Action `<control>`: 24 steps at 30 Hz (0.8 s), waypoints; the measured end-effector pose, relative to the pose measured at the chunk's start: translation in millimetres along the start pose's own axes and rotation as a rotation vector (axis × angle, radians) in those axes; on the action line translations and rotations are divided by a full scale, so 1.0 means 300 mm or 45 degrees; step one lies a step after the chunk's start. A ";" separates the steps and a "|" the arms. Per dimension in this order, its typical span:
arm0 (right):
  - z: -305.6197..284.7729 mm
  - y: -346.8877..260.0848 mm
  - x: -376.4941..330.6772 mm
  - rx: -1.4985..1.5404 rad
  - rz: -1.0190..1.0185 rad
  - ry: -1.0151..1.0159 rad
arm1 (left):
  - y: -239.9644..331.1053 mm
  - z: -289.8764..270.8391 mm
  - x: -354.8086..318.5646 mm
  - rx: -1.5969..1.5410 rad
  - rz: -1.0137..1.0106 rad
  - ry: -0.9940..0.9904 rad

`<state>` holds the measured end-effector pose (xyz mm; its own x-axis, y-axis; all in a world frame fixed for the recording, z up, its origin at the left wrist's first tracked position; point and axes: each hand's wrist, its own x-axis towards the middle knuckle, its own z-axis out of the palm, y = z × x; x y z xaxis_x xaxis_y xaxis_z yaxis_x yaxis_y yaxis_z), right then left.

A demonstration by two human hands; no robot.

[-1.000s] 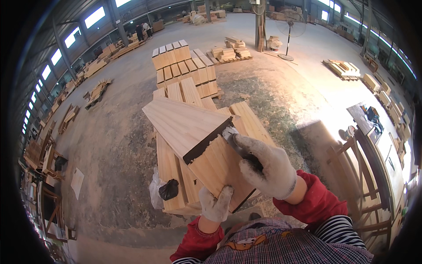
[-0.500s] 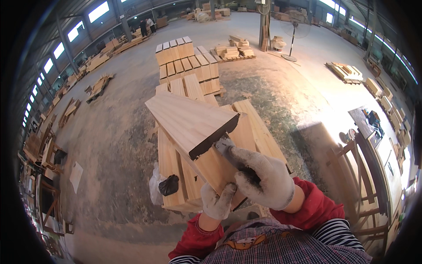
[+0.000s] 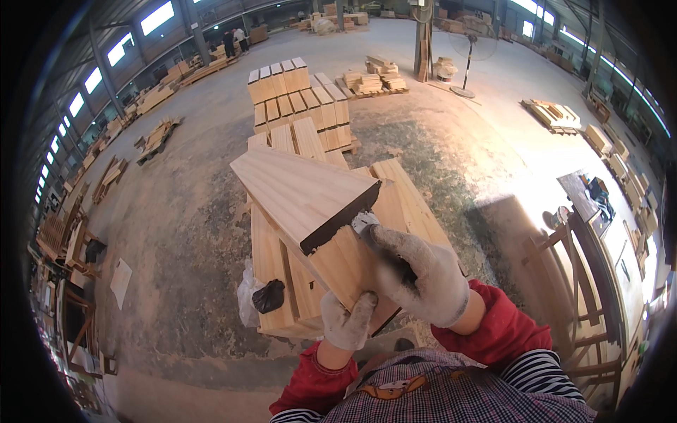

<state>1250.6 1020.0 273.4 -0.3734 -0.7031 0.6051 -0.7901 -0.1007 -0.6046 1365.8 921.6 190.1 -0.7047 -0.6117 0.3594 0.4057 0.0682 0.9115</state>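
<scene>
A pale wooden box-like piece [image 3: 303, 194] lies at an angle on other wooden pieces in front of me, a dark ragged-edged strip [image 3: 342, 217] running along its near edge. My left hand [image 3: 348, 321], in a stained white glove, grips the lower end of its near side, thumb on the face. My right hand [image 3: 427, 278], gloved too, is closed around a small scraper [image 3: 364, 223], apparently a putty knife. Its pale blade is at the right part of the dark strip; the fingers hide most of the handle.
Under the piece lie more long wooden pieces [image 3: 271, 264], with a black plastic bag [image 3: 269, 297] at their left. Beyond stands a stack of dark-edged wooden pieces [image 3: 303, 106]. To the right are a wooden frame stand [image 3: 582, 282] and a pedestal fan [image 3: 465, 70].
The scraper and my right hand have shifted slightly along the dark strip, and more of the pale blade shows. My left hand keeps its grip.
</scene>
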 end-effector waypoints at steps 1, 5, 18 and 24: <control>0.000 -0.004 -0.001 0.014 0.009 0.002 | -0.008 -0.007 -0.002 -0.022 -0.008 0.000; 0.009 -0.032 0.001 0.064 -0.008 0.026 | -0.025 -0.013 0.004 -0.057 0.010 -0.008; 0.049 -0.038 0.021 -0.024 -0.247 -0.147 | -0.025 -0.009 0.004 -0.130 0.045 -0.064; 0.000 -0.076 0.026 -0.036 -0.263 -0.249 | -0.030 -0.020 0.001 -0.242 -0.059 -0.043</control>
<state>1265.7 1016.7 291.7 -0.1044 -0.7928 0.6005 -0.8541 -0.2379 -0.4625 1365.5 916.0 180.8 -0.7433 -0.5835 0.3271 0.4724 -0.1116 0.8743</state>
